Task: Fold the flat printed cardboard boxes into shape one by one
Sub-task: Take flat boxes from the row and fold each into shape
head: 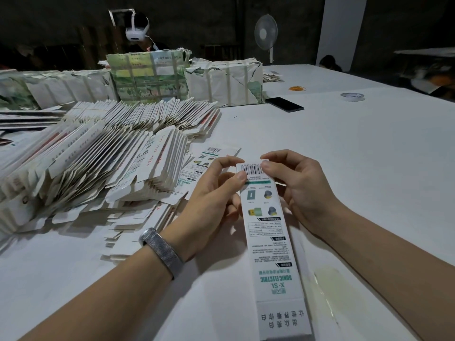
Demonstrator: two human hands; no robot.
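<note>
The box [270, 230] I am folding lies between my hands, its long axis running from my chest straight away from me, printed face up. Both hands meet at its far end: my left hand [211, 200] pinches the barcode edge, my right hand [298, 190] pinches the same end with curled fingers. The end flap there is hidden under my fingertips. Left of the box slumps the stack of flat boxes [98, 163]; beyond it, a phone [284, 104].

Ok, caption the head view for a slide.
Both hands, left hand and right hand, pinch the barcode end of a long printed box beside stacked flats.
</note>
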